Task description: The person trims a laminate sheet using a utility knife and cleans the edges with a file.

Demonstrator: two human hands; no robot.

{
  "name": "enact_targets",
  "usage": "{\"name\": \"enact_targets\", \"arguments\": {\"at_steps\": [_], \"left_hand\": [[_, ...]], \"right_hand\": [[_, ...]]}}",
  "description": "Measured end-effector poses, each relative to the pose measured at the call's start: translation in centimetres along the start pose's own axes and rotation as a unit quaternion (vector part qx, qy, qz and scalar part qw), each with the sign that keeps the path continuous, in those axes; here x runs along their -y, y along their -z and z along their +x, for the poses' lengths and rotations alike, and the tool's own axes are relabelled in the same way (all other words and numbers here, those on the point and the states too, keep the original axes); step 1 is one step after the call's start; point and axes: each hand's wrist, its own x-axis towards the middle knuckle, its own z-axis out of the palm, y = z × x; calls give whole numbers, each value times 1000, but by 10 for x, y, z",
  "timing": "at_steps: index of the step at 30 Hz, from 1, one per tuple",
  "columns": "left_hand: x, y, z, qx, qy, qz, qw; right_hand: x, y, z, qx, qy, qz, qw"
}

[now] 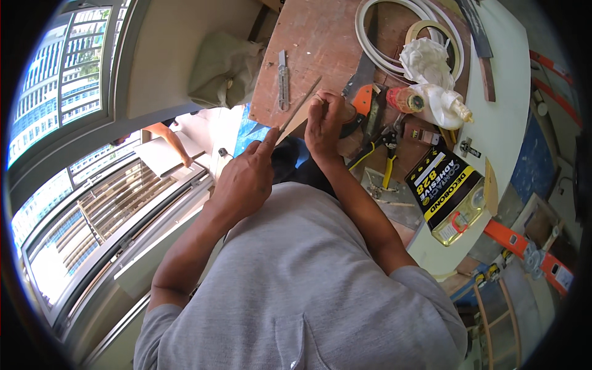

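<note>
My left hand [250, 169] is closed round the near end of a slim dark file-like rod [301, 101], its index finger stretched along it. Beside the rod lies a thin tan strip [298, 121], apparently wood. My right hand [325, 126] has its fingers bent and pressed together at the strip's far end; the exact grip is partly hidden. Both hands are at the near edge of a brown wooden board [333, 37]. A utility knife [283, 80] lies on the board left of the rod. Just right of my right hand is an orange-handled saw [362, 98].
Yellow-handled pliers [390, 161], a red-topped bottle [404, 99], crumpled white plastic [425, 60] and coiled white edging [370, 37] crowd the right side. A yellow-black adhesive can [453, 197] stands nearer. At left, another person's arm [176, 145] reaches over a pale panel [161, 154] by the window.
</note>
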Motion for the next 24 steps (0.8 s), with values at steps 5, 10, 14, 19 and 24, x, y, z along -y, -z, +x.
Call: {"name": "enact_targets", "arguments": {"at_steps": [5, 10, 14, 19, 24], "left_hand": [[6, -6, 1, 14, 5, 15, 1000], [4, -9, -2, -1, -7, 43, 999], [0, -6, -3, 16, 0, 65, 998], [-6, -5, -4, 28, -2, 91, 995], [-12, -4, -5, 27, -13, 122, 992]], "right_hand": [[-1, 2, 0, -2, 26, 2, 1000], [0, 1, 0, -5, 37, -15, 999], [4, 0, 3, -8, 37, -38, 999], [3, -1, 2, -3, 52, -64, 997], [-2, 0, 0, 4, 64, -85, 994]]}}
